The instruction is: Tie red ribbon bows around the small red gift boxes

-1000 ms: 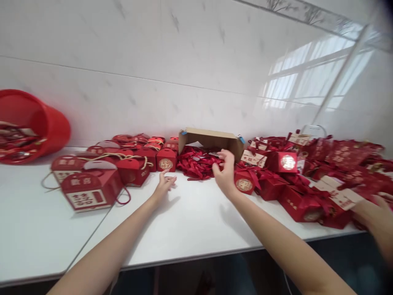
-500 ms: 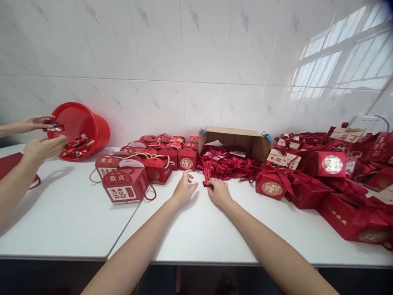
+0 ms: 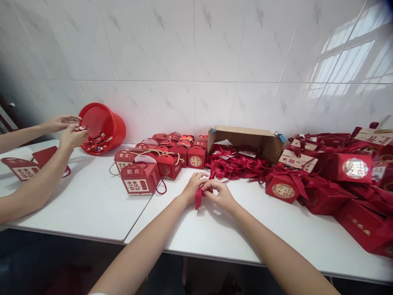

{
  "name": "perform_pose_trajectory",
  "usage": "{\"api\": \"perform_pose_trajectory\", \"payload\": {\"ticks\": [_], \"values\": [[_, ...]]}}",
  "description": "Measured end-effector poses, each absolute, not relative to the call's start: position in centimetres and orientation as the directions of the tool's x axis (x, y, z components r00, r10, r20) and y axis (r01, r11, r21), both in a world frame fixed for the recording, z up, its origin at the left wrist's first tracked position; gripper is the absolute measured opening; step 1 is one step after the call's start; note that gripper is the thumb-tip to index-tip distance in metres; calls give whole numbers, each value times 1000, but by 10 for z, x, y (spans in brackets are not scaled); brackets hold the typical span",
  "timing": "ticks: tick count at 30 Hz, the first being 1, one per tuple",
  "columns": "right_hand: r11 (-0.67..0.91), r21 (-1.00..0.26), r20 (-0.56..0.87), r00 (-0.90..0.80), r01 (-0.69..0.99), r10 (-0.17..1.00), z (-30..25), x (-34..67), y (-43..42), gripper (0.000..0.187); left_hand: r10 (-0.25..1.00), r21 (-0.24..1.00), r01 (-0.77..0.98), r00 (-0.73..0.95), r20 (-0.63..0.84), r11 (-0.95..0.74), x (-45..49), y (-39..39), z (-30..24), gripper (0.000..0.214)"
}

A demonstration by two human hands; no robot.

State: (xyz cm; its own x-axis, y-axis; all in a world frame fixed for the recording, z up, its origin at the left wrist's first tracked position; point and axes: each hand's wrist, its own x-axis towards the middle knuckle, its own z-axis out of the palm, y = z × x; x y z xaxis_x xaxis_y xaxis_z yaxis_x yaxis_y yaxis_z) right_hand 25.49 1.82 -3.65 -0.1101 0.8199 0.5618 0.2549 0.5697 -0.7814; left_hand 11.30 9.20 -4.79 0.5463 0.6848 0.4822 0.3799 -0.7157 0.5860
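Over the white table, my left hand (image 3: 194,187) and my right hand (image 3: 221,194) meet, both closed on a dark red ribbon (image 3: 198,199). One end of it hangs down between them. Just behind my hands, a heap of red ribbons (image 3: 236,164) spills from a cardboard box (image 3: 245,134) lying on its side, with a few white paper slips among them. Left of my hands stands a red gift box (image 3: 139,180) with a cord handle, in front of several more red boxes (image 3: 196,157).
Many ribbon-tied red boxes (image 3: 325,192) are piled on the right. At the left, another person's hands (image 3: 69,133) hold small wrapped pieces at a tipped red basket (image 3: 115,131). An opened red box (image 3: 23,170) lies near that person's arm. Tiled wall behind.
My left hand has come across to the right and closed on the ribbon beside my right hand. The view has shifted left. The other person's hands have moved closer together.
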Motion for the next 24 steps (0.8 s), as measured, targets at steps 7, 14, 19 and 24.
{"api": "perform_pose_trajectory", "payload": {"ticks": [7, 14, 19, 24], "values": [[575, -717, 597, -79, 393, 799, -44, 265, 25, 30, 812, 686, 436, 296, 502, -583, 107, 102, -45, 17], [500, -753, 561, 21, 427, 827, -46, 270, 29, 24, 908, 874, 255, 40, 418, -413, 104, 108, -45, 23], [349, -937, 349, 37, 18, 936, -50, 271, 33, 17, 947, 956, 67, -133, 291, -284, 100, 118, -45, 20], [288, -922, 300, -7, -259, 954, -41, 278, 35, 30, 964, 979, -42, -186, 189, -200, 98, 117, -40, 25]]}}
